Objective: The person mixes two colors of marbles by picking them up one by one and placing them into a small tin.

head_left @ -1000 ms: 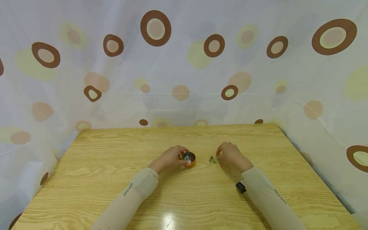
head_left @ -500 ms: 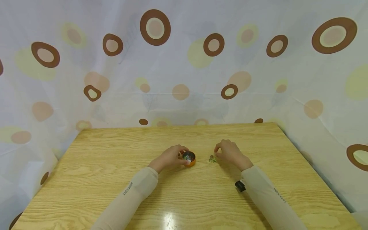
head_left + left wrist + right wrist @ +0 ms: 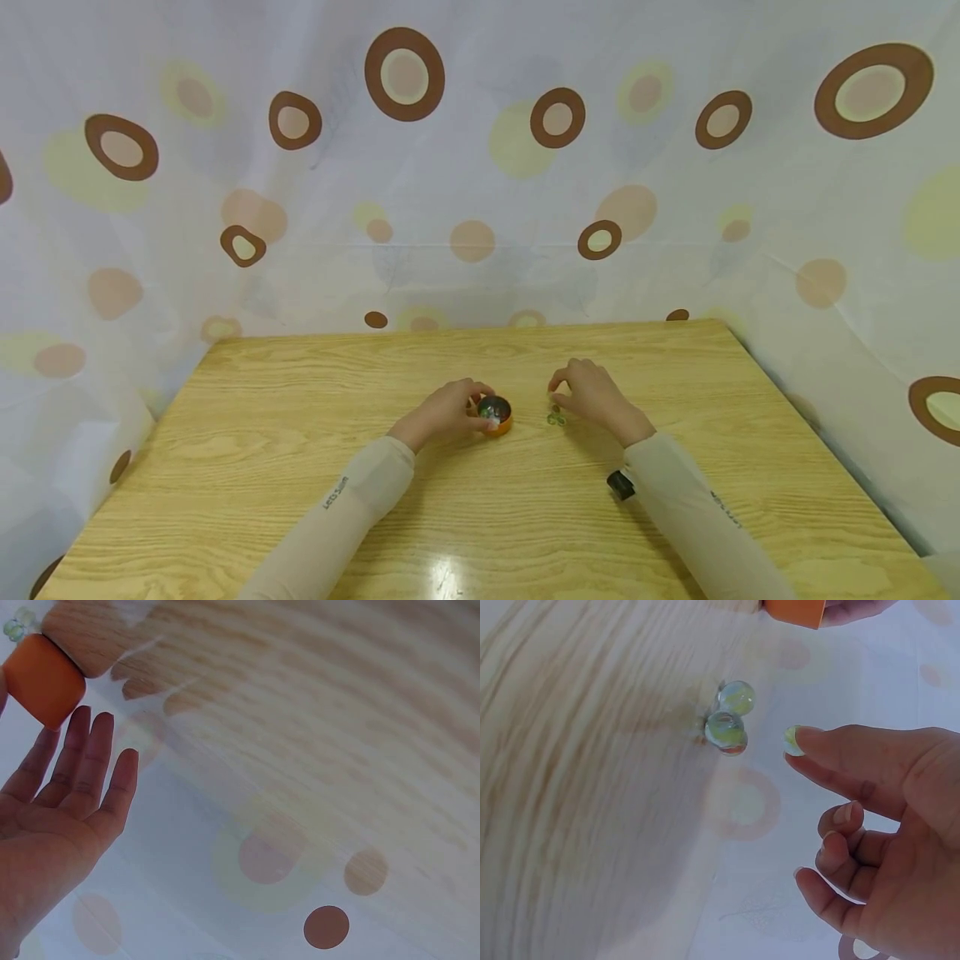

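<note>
A spotted cloth [image 3: 450, 183] backs a wood-grain table [image 3: 300, 375], and right of the bowl [image 3: 46, 679] the right hand [image 3: 596, 398] pinches a marble [image 3: 793, 740] between thumb and forefinger, its other fingers curled. Three more marbles [image 3: 724, 729] lie clustered near that pinch, also right of the bowl, whose left side the left hand [image 3: 446, 410] holds between thumb and fingertips, pale sleeves [image 3: 375, 479] covering both forearms

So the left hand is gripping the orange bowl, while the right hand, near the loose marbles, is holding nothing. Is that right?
Not quite: the right hand isn't holding nothing. The right wrist view shows it pinching a greenish marble. The left hand is gripping the orange bowl, and the loose marbles are near the right hand.
</note>
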The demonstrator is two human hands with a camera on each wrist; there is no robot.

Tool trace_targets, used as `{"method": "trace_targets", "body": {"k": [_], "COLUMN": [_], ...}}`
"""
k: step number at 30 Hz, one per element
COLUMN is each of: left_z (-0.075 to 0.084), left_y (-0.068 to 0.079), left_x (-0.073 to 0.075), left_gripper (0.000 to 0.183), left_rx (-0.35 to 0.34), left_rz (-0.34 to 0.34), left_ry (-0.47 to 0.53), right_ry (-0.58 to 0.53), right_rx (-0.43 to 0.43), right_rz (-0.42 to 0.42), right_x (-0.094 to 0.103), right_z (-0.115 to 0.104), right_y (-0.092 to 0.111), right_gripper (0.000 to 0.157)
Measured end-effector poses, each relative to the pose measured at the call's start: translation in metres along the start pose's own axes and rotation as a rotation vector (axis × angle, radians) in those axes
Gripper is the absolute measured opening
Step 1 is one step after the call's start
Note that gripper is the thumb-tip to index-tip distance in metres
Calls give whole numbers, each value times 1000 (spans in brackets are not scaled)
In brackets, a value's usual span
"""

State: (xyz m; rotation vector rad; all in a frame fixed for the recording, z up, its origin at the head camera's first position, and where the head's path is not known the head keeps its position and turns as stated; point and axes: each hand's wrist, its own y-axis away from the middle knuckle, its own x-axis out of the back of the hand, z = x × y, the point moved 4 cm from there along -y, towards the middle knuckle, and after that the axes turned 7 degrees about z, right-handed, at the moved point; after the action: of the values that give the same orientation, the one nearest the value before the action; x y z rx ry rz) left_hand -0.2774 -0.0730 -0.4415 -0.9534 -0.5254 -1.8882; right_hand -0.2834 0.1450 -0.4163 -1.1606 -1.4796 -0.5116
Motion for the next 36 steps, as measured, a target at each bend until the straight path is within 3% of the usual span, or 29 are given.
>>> {"method": "trace_targets", "body": {"k": [14, 36], "left_z": [-1, 3], "left_y": [-1, 0], "left_x": [-1, 0], "left_gripper": [51, 51], "left_rx": [23, 34], "left_rz": [-3, -5], "left_ry": [3, 27], "right_ry": [-45, -84], "right_rx": [0, 80], "right_rz": [-7, -52], "right_x": [1, -7], "right_z": [-16, -40], "right_y": [-5, -13], "right_gripper": [12, 14]}}
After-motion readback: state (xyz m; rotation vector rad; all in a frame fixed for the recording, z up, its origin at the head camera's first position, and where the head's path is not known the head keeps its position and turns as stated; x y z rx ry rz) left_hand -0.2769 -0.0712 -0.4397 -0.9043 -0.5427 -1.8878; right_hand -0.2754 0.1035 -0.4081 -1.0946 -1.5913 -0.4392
